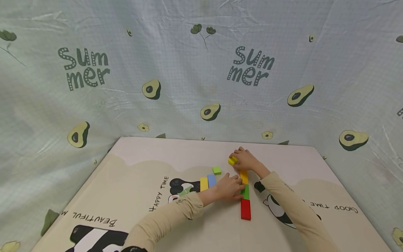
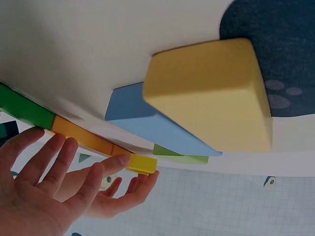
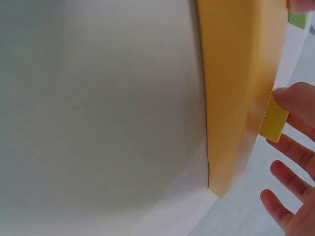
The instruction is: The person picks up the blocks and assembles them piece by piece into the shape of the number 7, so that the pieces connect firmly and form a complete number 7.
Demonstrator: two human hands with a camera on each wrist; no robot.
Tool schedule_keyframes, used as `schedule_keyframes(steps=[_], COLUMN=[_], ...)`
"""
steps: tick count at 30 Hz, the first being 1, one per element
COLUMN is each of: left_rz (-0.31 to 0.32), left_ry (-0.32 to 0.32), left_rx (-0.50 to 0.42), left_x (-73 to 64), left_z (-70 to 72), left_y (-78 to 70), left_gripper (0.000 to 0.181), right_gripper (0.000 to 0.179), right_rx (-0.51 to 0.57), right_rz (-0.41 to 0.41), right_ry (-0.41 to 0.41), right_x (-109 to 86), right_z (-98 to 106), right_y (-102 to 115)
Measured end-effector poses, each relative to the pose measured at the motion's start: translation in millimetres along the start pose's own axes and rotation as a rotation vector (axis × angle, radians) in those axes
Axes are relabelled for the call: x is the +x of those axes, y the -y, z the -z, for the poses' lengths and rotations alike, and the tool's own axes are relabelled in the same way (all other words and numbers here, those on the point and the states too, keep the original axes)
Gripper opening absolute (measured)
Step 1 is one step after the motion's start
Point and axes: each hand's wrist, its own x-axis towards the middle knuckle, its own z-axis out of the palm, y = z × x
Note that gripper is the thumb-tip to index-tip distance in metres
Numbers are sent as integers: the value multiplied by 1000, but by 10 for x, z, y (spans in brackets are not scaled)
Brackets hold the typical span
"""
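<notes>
A row of toy blocks runs away from me: a red block (image 1: pixel 246 209) nearest, a green block (image 1: pixel 246 191), then an orange block (image 1: pixel 244 176). Beyond the row's middle, my right hand (image 1: pixel 247 160) pinches a small yellow block (image 3: pixel 274 119) between thumb and finger, at the far end of the orange. My left hand (image 1: pixel 228 188) has its fingertips at the green and orange blocks, fingers extended and spread, as the left wrist view shows. Left of that hand, a pale yellow block (image 2: pixel 206 88) stands beside a blue block (image 2: pixel 147 115).
A light green block (image 1: pixel 216 170) lies behind the blue one. Another green piece (image 1: pixel 185 191) rests over the panda print at left. The printed table cover (image 1: pixel 176 150) ends at a hanging curtain (image 1: pixel 176 70) with avocado prints.
</notes>
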Motion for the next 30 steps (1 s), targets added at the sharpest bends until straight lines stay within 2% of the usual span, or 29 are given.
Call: schedule_keyframes(steps=[10,17,30], left_rz=[-3,3,7], left_ry=[4,18,8], left_rx=[6,7,7], left_x=[18,25,14], left_z=[-8,-4,6], left_y=[1,-5,-20], left_gripper=[37,37,36], right_gripper=[32,32,37], right_rx=[92,115,111], right_rz=[-97,-146,-274], right_ry=[-77,-160,-130], right_x=[8,-13,-25], right_z=[102,110,-9], right_y=[-131,-232,-347])
